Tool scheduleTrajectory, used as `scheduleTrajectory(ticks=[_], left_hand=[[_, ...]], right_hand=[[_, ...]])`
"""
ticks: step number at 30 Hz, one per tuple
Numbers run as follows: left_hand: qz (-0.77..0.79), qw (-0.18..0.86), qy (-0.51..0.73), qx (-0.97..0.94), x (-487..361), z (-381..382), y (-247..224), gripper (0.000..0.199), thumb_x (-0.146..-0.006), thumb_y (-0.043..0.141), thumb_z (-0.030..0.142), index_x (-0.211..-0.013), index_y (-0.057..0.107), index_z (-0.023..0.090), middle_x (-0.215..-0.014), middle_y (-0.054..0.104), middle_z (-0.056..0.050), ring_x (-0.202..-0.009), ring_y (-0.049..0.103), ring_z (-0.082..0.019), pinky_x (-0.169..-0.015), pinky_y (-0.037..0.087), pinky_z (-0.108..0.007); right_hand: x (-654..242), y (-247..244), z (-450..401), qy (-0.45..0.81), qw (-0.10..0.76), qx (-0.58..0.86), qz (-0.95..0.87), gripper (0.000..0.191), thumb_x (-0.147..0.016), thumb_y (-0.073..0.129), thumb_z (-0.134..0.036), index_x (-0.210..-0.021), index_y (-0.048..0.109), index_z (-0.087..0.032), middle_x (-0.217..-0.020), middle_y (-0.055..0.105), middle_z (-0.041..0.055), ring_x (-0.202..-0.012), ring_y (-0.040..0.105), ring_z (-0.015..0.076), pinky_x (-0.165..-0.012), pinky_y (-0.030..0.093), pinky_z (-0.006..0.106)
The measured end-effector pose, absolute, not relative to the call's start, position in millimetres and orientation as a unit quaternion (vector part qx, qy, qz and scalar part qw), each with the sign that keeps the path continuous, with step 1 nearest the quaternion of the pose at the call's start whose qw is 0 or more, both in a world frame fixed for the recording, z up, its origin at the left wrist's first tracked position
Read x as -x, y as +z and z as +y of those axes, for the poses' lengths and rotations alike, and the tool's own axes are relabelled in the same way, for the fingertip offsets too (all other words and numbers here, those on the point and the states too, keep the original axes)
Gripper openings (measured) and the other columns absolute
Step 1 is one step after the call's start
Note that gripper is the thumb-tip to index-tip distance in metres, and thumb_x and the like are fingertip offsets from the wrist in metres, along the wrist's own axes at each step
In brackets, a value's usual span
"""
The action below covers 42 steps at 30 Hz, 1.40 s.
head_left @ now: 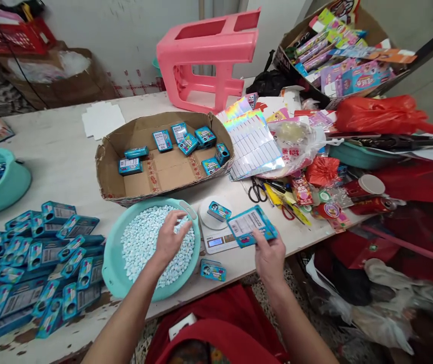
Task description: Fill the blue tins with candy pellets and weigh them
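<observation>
My left hand point(171, 237) is over the turquoise basin point(111, 270), its fingers apart and curved down at the pale blue candies point(140, 237). Whether a candy touches the fingertips I cannot tell. My right hand point(271, 255) is closed on a flat blue candy box point(252, 225) with a white printed label, held beside the scale. On the digital scale's point(216, 242) round plate rests a small blue box point(219, 211). Another blue box point(212, 270) lies on the table just in front of the scale.
Many blue boxes point(45, 253) stand packed at the left. Behind the basin, a cardboard tray point(133, 187) holds several more. A pink stool point(216, 45) lies on its side at the back. Sticker sheets point(256, 144), scissors point(257, 189) and packaging clutter the right side.
</observation>
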<state>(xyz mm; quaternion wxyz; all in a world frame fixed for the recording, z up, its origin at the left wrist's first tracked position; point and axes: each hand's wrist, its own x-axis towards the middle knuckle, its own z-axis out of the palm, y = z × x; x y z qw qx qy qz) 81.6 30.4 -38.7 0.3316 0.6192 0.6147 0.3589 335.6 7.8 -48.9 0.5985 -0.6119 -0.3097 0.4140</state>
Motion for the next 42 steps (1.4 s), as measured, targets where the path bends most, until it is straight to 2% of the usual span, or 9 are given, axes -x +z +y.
scheduleTrajectory(ticks=[4, 10, 14, 17, 19, 26, 31, 37, 42], left_hand=[[0.713, 0.209, 0.285, -0.605, -38, 25, -85, 0.022, -0.086, 0.049, 0.037, -0.096, 0.058, 0.020, -0.099, 0.059, -0.009, -0.097, 0.055, -0.026, -0.082, 0.044, -0.039], [0.589, 0.168, 0.305, -0.729, -80, 50, -82, 0.027, -0.087, 0.048, 0.029, -0.113, 0.052, 0.021, -0.111, 0.057, -0.010, -0.107, 0.050, -0.024, -0.093, 0.040, -0.039], [0.487, 0.187, 0.226, -0.823, -126, 93, -73, 0.043, -0.082, 0.056, 0.022, -0.124, 0.047, 0.025, -0.129, 0.048, -0.010, -0.118, 0.043, -0.027, -0.097, 0.036, -0.042], [0.455, 0.262, 0.165, -0.835, -143, 115, -76, 0.036, -0.081, 0.057, 0.024, -0.117, 0.053, 0.025, -0.115, 0.055, -0.008, -0.105, 0.051, -0.025, -0.088, 0.041, -0.039], [0.441, 0.319, 0.175, -0.820, -145, 119, -76, 0.031, -0.081, 0.059, 0.031, -0.110, 0.056, 0.023, -0.104, 0.058, -0.007, -0.096, 0.054, -0.023, -0.083, 0.043, -0.035], [0.468, 0.549, 0.432, -0.542, -116, 61, -40, 0.042, -0.074, 0.065, 0.046, -0.108, 0.061, 0.022, -0.106, 0.062, -0.006, -0.099, 0.056, -0.021, -0.088, 0.041, -0.033], [0.427, 0.668, 0.602, -0.096, -81, 32, -25, 0.058, -0.080, 0.046, 0.064, -0.101, 0.063, 0.014, -0.097, 0.066, -0.012, -0.091, 0.062, -0.024, -0.077, 0.049, -0.035], [0.451, 0.673, 0.580, 0.084, -68, 28, -51, 0.034, -0.082, 0.056, 0.044, -0.074, 0.063, 0.012, -0.069, 0.063, -0.007, -0.062, 0.061, -0.015, -0.058, 0.049, -0.026], [0.434, 0.662, 0.602, 0.108, -66, 19, -60, 0.020, -0.079, 0.060, 0.033, -0.074, 0.062, 0.013, -0.067, 0.061, -0.003, -0.059, 0.058, -0.012, -0.053, 0.046, -0.023]], right_hand=[[-387, -102, 0, 0.261, 0.562, 0.731, -0.286, 0.056, -0.067, 0.071, -0.044, -0.112, 0.051, -0.017, -0.099, 0.064, 0.0086, -0.086, 0.062, 0.0212, -0.081, 0.051, 0.037], [-402, -170, -12, 0.238, 0.515, 0.768, -0.296, 0.063, -0.064, 0.069, -0.050, -0.111, 0.048, -0.014, -0.097, 0.061, 0.0101, -0.088, 0.061, 0.0255, -0.083, 0.049, 0.045], [-393, -165, -23, 0.194, 0.490, 0.784, -0.328, 0.077, -0.060, 0.074, -0.048, -0.122, 0.041, -0.018, -0.120, 0.051, 0.0153, -0.114, 0.049, 0.0336, -0.095, 0.038, 0.055], [-383, -137, -24, 0.083, 0.467, 0.776, -0.416, 0.088, -0.061, 0.077, -0.045, -0.132, 0.033, -0.017, -0.137, 0.033, 0.0196, -0.133, 0.024, 0.0358, -0.105, 0.020, 0.060], [-371, -113, -15, 0.035, 0.444, 0.731, -0.518, 0.084, -0.067, 0.074, -0.044, -0.134, 0.032, -0.016, -0.137, 0.034, 0.0200, -0.133, 0.025, 0.0341, -0.106, 0.021, 0.059], [-301, -39, 36, 0.305, 0.336, 0.575, -0.681, 0.052, -0.075, 0.068, -0.044, -0.118, 0.051, -0.020, -0.111, 0.061, 0.0091, -0.103, 0.056, 0.0266, -0.088, 0.046, 0.041], [-257, -11, 32, 0.305, 0.302, 0.495, -0.756, 0.036, -0.074, 0.072, -0.039, -0.105, 0.058, -0.025, -0.101, 0.064, 0.0043, -0.097, 0.058, 0.0248, -0.086, 0.042, 0.038], [-239, -21, 24, 0.305, 0.255, 0.492, -0.774, 0.036, -0.072, 0.075, -0.036, -0.103, 0.060, -0.025, -0.095, 0.065, 0.0038, -0.092, 0.059, 0.0263, -0.082, 0.040, 0.039], [-242, -19, 17, 0.425, 0.316, 0.510, -0.678, 0.035, -0.072, 0.073, -0.038, -0.101, 0.059, -0.024, -0.098, 0.063, 0.0036, -0.093, 0.058, 0.0245, -0.082, 0.045, 0.037]])
